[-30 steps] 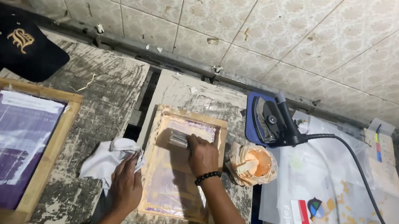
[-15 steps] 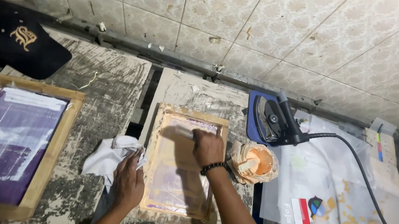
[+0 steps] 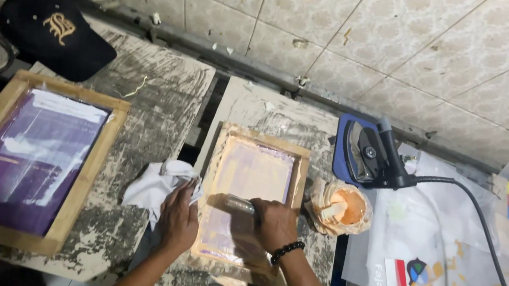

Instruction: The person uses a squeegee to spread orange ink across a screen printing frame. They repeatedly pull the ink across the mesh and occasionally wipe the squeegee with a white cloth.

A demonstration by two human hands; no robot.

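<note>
A small wooden printing frame [image 3: 261,139] with a pale mesh lies on a paint-stained board. My right hand [image 3: 274,224], with a dark bead bracelet on the wrist, grips a squeegee [image 3: 238,205] laid across the middle of the mesh. My left hand [image 3: 178,214] rests flat on the frame's left edge, touching a crumpled white cloth [image 3: 157,184].
A larger wooden frame [image 3: 79,199] with purple mesh lies at the left. A black cap [image 3: 56,32] sits behind it. A cup of orange paste [image 3: 339,207] stands right of the small frame, a black iron [image 3: 370,154] with its cord behind it. Papers cover the right side.
My right hand has pulled the squeegee from the top of the mesh down towards me to about its middle. The left hand has stayed on the frame's edge.
</note>
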